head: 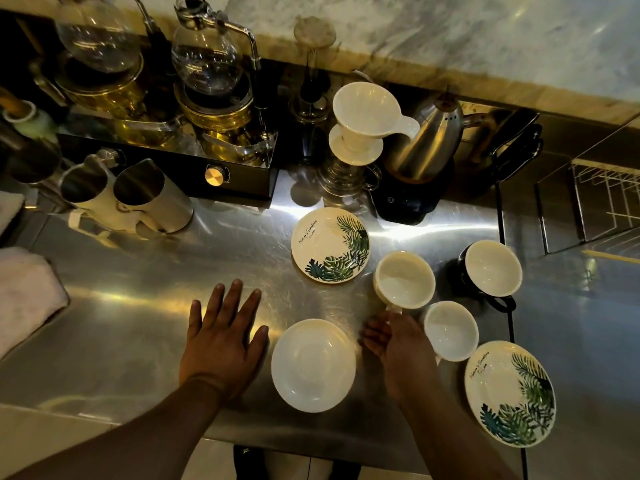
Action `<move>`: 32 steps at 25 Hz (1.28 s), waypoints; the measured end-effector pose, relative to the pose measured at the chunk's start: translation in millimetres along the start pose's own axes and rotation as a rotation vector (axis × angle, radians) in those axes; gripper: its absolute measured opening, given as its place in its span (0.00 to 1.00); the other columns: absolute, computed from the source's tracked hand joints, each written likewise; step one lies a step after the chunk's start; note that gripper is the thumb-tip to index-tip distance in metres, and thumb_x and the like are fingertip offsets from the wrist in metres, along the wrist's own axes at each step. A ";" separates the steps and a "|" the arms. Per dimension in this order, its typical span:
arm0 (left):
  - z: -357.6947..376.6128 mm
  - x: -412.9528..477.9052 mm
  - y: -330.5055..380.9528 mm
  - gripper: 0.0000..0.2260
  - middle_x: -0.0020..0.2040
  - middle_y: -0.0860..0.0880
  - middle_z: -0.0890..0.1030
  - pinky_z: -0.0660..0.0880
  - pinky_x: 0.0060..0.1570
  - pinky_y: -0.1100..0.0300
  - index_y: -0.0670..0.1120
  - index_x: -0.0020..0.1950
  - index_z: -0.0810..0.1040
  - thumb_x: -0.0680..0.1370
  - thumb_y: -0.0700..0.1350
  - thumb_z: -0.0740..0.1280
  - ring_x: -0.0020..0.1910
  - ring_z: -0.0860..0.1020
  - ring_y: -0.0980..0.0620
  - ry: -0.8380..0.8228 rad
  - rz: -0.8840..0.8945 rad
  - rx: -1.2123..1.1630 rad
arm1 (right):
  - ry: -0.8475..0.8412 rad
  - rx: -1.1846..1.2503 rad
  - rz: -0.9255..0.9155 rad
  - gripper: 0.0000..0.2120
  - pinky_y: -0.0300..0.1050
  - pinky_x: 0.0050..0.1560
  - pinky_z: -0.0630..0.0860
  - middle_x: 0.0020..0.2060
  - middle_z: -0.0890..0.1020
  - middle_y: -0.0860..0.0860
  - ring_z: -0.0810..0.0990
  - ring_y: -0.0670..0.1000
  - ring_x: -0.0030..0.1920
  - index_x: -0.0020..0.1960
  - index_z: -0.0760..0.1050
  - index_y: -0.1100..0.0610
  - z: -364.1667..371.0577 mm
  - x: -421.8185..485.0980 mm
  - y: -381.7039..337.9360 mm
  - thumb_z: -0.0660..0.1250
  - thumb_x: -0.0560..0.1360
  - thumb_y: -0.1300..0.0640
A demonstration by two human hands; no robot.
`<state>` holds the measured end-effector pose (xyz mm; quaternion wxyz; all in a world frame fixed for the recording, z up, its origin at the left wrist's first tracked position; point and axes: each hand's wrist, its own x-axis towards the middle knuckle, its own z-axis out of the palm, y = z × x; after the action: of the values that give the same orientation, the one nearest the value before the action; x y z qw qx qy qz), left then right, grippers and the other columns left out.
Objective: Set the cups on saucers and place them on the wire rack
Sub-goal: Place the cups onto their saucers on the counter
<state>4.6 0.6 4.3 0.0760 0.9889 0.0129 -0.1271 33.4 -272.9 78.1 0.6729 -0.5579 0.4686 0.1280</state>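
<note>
Three cups stand on the steel counter: a white cup (404, 279) in the middle, a smaller white cup (451, 330) to its near right, and a black cup with a white inside (493, 267) farther right. A plain white saucer (313, 364) lies near the front edge. One leaf-print saucer (330, 244) lies farther back, another (509, 393) at the near right. My right hand (394, 344) pinches the handle of the middle white cup. My left hand (221, 337) rests flat on the counter, fingers spread, left of the plain saucer. The wire rack (609, 192) sits at the far right.
At the back stand glass siphon brewers (207, 60) on a black burner base, two steel milk pitchers (138, 195), a white pour-over dripper (363, 116) on a glass server, and a steel kettle (429, 140). A white cloth (27, 292) lies at the left edge.
</note>
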 end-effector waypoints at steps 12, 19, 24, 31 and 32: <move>7.0 1.8 -6.8 0.33 0.85 0.49 0.52 0.50 0.79 0.34 0.59 0.83 0.55 0.80 0.70 0.44 0.84 0.47 0.44 0.001 0.014 0.021 | -0.197 -0.364 -0.319 0.16 0.39 0.35 0.82 0.35 0.84 0.54 0.82 0.48 0.34 0.44 0.78 0.58 27.9 -8.6 -23.2 0.57 0.86 0.55; 11.4 2.3 -9.3 0.32 0.85 0.49 0.51 0.50 0.80 0.34 0.60 0.83 0.53 0.81 0.70 0.45 0.84 0.46 0.45 0.014 0.012 0.023 | -0.325 -0.256 -0.210 0.11 0.35 0.31 0.77 0.34 0.77 0.57 0.78 0.44 0.29 0.48 0.76 0.64 62.7 10.2 -49.2 0.60 0.84 0.60; 11.3 3.4 -8.7 0.32 0.85 0.50 0.51 0.49 0.80 0.35 0.60 0.83 0.54 0.81 0.69 0.46 0.84 0.45 0.45 0.013 0.011 0.010 | -0.351 -0.286 -0.192 0.10 0.32 0.27 0.74 0.31 0.77 0.54 0.79 0.42 0.27 0.45 0.75 0.63 70.7 22.1 -58.5 0.60 0.83 0.61; 10.7 2.6 -9.0 0.32 0.85 0.49 0.50 0.49 0.80 0.35 0.59 0.83 0.53 0.80 0.69 0.46 0.84 0.46 0.45 0.007 0.008 0.012 | -0.344 -0.738 -0.327 0.15 0.43 0.35 0.75 0.35 0.81 0.60 0.78 0.49 0.32 0.39 0.75 0.58 68.0 48.9 -76.8 0.60 0.82 0.55; 10.8 2.7 -8.9 0.32 0.85 0.49 0.50 0.49 0.80 0.35 0.59 0.83 0.53 0.80 0.69 0.47 0.84 0.46 0.45 0.007 0.008 0.010 | -0.354 -0.770 -0.351 0.16 0.46 0.37 0.74 0.35 0.81 0.59 0.77 0.50 0.33 0.37 0.75 0.57 66.5 51.9 -81.2 0.60 0.81 0.55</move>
<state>4.1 7.7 -7.9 0.0715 0.9898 0.0085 -0.1233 149.6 -261.2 85.1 0.4979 -0.8078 0.1630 0.2703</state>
